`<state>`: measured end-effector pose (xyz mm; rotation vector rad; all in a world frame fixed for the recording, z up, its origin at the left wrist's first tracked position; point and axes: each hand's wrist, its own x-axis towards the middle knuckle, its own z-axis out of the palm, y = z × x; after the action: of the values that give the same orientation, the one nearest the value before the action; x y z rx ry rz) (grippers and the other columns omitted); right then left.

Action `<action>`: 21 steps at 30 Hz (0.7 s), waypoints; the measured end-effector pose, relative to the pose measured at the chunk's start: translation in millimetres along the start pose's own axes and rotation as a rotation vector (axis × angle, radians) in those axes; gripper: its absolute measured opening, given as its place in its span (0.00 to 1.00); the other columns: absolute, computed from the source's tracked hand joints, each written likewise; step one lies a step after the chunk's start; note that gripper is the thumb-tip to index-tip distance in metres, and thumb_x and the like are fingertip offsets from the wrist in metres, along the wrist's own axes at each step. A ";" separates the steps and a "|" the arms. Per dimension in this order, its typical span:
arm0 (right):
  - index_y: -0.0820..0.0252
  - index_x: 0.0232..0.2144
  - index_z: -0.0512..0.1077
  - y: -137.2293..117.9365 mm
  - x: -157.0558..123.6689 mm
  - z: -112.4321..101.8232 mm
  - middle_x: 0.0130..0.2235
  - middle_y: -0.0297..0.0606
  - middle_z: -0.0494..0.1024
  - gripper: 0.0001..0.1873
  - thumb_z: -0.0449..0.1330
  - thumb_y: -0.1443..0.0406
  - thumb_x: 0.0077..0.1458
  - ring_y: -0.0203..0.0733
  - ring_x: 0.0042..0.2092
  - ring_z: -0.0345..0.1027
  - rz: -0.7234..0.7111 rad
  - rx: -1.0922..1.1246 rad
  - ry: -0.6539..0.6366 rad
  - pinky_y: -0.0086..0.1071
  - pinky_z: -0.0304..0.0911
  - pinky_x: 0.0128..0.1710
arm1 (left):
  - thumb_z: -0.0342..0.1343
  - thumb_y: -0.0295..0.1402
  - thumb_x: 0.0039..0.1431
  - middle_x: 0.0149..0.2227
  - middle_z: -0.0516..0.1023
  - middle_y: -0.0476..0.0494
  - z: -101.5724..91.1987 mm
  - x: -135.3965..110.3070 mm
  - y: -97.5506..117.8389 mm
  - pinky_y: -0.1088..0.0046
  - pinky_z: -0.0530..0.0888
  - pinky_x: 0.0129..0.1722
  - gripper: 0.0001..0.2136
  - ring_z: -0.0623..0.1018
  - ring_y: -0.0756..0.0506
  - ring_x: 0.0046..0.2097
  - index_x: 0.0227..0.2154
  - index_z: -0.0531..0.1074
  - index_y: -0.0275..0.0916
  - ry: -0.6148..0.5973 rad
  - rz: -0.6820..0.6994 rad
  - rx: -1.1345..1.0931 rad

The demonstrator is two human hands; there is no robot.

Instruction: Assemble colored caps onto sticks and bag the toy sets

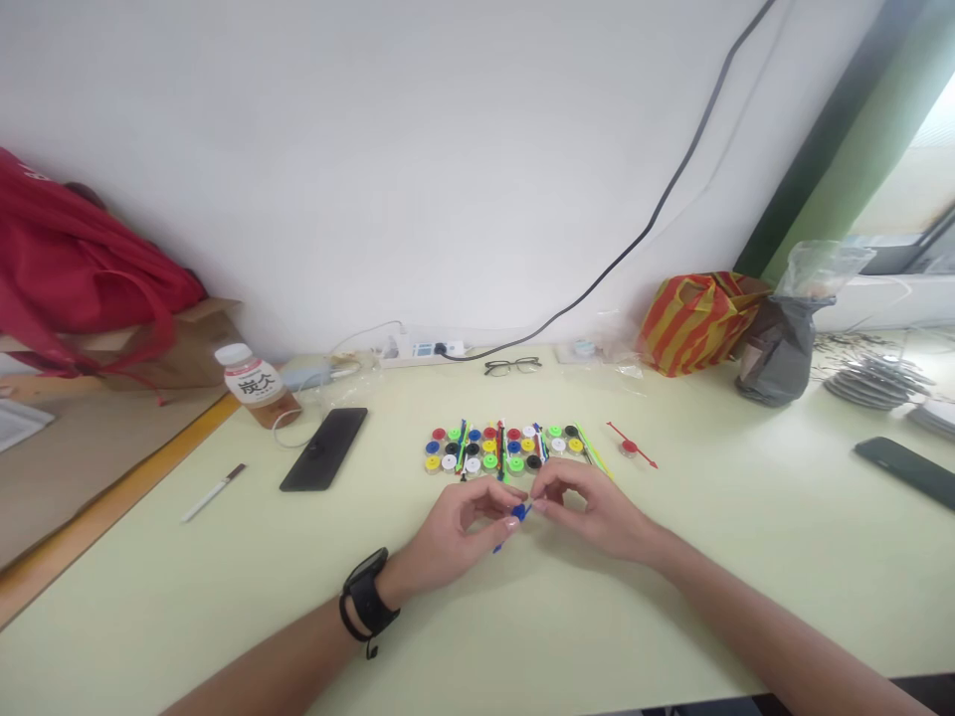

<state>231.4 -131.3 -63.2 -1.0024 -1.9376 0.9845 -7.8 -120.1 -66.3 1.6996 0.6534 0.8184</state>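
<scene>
Between thumb and fingers, my left hand (455, 522) pinches a small blue arrow spinner (519, 512), its thin pointer slanting down to the left. My right hand (593, 507) is closed in a pinch at the spinner's upper right end, and the fingertips partly cover it. Just beyond my hands, several round coloured discs (490, 447) stand in rows, red, green, blue, yellow, white and black. Bundles of thin coloured arrow pointers (500, 447) lie among the rows. To their right, a red arrow spinner (629, 447) lies by itself on the table (358, 577).
On the left are a black phone (324, 449), a pen-like stick (213, 493) and a drink bottle (258, 386). Glasses (512, 366) and a power strip (424, 350) lie by the wall. At right are a striped bag (693, 320), a grey bag (777, 353) and another phone (906, 471).
</scene>
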 end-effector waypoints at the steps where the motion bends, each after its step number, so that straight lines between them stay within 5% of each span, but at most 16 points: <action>1: 0.56 0.40 0.75 1.4 0.4 -1.2 0.41 0.39 0.75 0.04 0.61 0.62 0.64 0.39 0.37 0.69 -0.016 -0.001 0.027 0.34 0.68 0.39 | 0.63 0.33 0.64 0.44 0.80 0.39 -0.6 1.0 -1.7 0.67 0.77 0.49 0.06 0.79 0.44 0.45 0.39 0.78 0.36 0.012 -0.010 -0.027; 4: 0.54 0.47 0.74 6.1 0.2 -4.0 0.48 0.43 0.73 0.09 0.60 0.61 0.66 0.41 0.40 0.69 -0.075 -0.042 0.124 0.37 0.69 0.41 | 0.68 0.33 0.59 0.40 0.80 0.42 -2.5 4.0 -7.5 0.70 0.77 0.46 0.08 0.79 0.46 0.42 0.39 0.79 0.36 0.073 -0.049 -0.100; 6: 0.52 0.52 0.72 9.1 -1.3 -4.4 0.43 0.40 0.73 0.12 0.58 0.61 0.67 0.40 0.38 0.68 -0.089 -0.080 0.161 0.37 0.69 0.39 | 0.70 0.33 0.56 0.39 0.80 0.44 -3.7 5.6 -10.4 0.71 0.77 0.45 0.11 0.80 0.47 0.41 0.41 0.78 0.37 0.111 -0.091 -0.163; 9: 0.48 0.61 0.66 13.3 -4.6 -1.2 0.38 0.37 0.72 0.20 0.56 0.62 0.68 0.40 0.34 0.66 -0.089 -0.089 0.159 0.36 0.67 0.36 | 0.72 0.32 0.54 0.36 0.81 0.46 -5.4 6.8 -12.5 0.73 0.77 0.41 0.13 0.80 0.48 0.38 0.40 0.78 0.37 0.139 -0.137 -0.246; 15: 0.43 0.70 0.50 14.7 -8.7 11.6 0.43 0.36 0.69 0.34 0.57 0.59 0.67 0.38 0.34 0.63 -0.072 0.030 0.114 0.36 0.67 0.39 | 0.73 0.32 0.53 0.32 0.82 0.45 -7.4 6.1 -13.4 0.71 0.78 0.40 0.13 0.82 0.47 0.36 0.37 0.76 0.35 0.131 -0.180 -0.306; 18: 0.49 0.58 0.68 8.9 -6.8 11.6 0.42 0.36 0.70 0.18 0.52 0.54 0.71 0.37 0.33 0.63 -0.014 0.148 0.098 0.35 0.65 0.38 | 0.72 0.33 0.54 0.32 0.83 0.45 -7.7 5.8 -14.6 0.70 0.79 0.41 0.13 0.83 0.47 0.37 0.37 0.76 0.36 0.127 -0.181 -0.310; 20: 0.57 0.32 0.75 4.4 -4.5 8.9 0.33 0.35 0.69 0.27 0.44 0.51 0.73 0.37 0.30 0.60 0.072 0.202 -0.003 0.34 0.61 0.35 | 0.72 0.33 0.54 0.32 0.83 0.45 -7.8 5.7 -15.1 0.71 0.79 0.41 0.13 0.83 0.47 0.37 0.37 0.76 0.36 0.128 -0.182 -0.297; 21: 0.58 0.21 0.70 2.6 -3.3 7.3 0.28 0.34 0.66 0.34 0.41 0.50 0.73 0.36 0.28 0.58 0.109 0.224 -0.056 0.34 0.59 0.33 | 0.72 0.33 0.54 0.32 0.83 0.45 -7.8 5.7 -15.3 0.71 0.79 0.40 0.13 0.83 0.47 0.36 0.37 0.75 0.36 0.131 -0.184 -0.287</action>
<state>227.4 -135.2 -69.5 -0.9676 -1.7844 1.2724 -10.8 -107.2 -78.6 1.3151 0.7322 0.8524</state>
